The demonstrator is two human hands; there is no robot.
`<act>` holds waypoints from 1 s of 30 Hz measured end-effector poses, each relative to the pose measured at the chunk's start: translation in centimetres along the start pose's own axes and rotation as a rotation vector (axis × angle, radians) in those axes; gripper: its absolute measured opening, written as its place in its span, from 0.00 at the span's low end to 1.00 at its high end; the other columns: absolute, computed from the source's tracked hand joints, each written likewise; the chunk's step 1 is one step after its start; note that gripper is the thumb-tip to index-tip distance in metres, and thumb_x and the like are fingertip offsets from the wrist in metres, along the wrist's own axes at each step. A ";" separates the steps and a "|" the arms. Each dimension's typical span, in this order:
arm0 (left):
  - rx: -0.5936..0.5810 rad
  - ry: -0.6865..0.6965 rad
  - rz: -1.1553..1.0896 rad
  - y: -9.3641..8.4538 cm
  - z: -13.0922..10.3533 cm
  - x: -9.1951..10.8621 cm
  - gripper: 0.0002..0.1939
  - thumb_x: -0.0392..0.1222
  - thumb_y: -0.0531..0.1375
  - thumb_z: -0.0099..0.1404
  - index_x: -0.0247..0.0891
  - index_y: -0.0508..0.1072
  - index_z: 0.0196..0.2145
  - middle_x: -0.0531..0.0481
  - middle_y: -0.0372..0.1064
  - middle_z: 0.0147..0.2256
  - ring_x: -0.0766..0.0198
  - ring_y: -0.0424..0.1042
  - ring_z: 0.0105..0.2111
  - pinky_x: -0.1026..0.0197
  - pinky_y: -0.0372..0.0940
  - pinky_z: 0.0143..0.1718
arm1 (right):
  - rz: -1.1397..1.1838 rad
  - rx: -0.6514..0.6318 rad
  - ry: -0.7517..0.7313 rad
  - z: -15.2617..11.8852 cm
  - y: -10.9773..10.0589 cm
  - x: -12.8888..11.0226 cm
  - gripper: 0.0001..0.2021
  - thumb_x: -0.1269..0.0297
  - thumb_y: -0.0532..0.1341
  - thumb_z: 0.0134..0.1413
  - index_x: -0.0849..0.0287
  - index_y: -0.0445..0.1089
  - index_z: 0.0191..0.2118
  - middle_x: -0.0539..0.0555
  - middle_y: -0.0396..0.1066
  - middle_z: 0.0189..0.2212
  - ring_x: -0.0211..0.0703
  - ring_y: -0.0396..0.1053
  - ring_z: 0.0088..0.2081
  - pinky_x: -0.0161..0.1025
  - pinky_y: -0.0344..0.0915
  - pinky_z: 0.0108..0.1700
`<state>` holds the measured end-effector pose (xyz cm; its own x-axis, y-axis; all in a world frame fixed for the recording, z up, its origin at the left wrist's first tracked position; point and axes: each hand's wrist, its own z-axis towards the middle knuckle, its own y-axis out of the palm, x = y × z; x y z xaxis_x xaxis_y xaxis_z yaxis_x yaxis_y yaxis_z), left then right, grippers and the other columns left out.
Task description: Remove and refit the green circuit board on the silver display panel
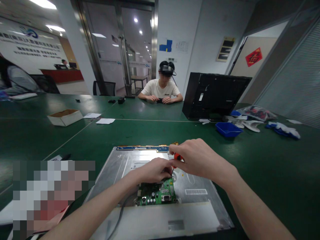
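Note:
A silver metal display panel (pixel 197 196) lies flat in front of me, with a green circuit board (pixel 157 193) on its back. My right hand (pixel 195 156) is closed around a screwdriver (pixel 178 157) with a red and black handle, its shaft pointing down toward the board's far right corner. Close beside that shaft, my left hand (pixel 156 170) has its fingers curled together over the board's far edge. What they pinch, if anything, is hidden. A blue circuit strip (pixel 140 148) runs along the panel's far edge. From the board a grey cable (pixel 120 213) trails toward me.
A black monitor housing (pixel 215 93) stands at the far right, behind a blue tray (pixel 228 129). Gloves (pixel 282 129) lie further right. Across the green table (pixel 140 128) sits another person (pixel 163 86). An open box (pixel 65 117) and papers (pixel 105 121) are at the left.

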<state>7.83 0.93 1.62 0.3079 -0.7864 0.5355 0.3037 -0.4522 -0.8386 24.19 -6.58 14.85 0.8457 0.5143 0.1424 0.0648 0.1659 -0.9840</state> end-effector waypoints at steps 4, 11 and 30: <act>0.000 -0.009 0.033 0.0 0.0 0.1 0.06 0.30 0.60 0.57 0.36 0.74 0.33 0.50 0.74 0.32 0.59 0.72 0.34 0.64 0.61 0.35 | 0.026 -0.003 -0.016 0.1 0.0 0.0 0.04 0.63 0.55 0.57 0.55 0.64 0.37 0.50 0.73 0.28 0.41 0.68 0.26 0.36 0.42 0.24; 0.007 0.015 0.029 -0.1 0.0 0.2 0.06 0.30 0.60 0.57 0.37 0.73 0.33 0.51 0.75 0.33 0.59 0.72 0.35 0.64 0.61 0.35 | 0.023 0.001 -0.015 0.0 -0.1 -0.2 0.06 0.59 0.57 0.57 0.55 0.62 0.38 0.50 0.73 0.28 0.41 0.68 0.27 0.36 0.42 0.25; -0.008 -0.030 0.038 0.1 0.0 0.1 0.05 0.32 0.61 0.58 0.37 0.74 0.33 0.50 0.75 0.35 0.59 0.72 0.36 0.63 0.61 0.36 | 0.037 -0.005 -0.014 0.1 0.0 -0.1 0.03 0.64 0.56 0.56 0.56 0.63 0.35 0.50 0.73 0.28 0.40 0.68 0.27 0.37 0.42 0.24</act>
<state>7.90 0.81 1.60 0.3462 -0.7900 0.5060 0.2843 -0.4257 -0.8590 24.04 -6.56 14.84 0.8403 0.5313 0.1077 0.0368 0.1424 -0.9891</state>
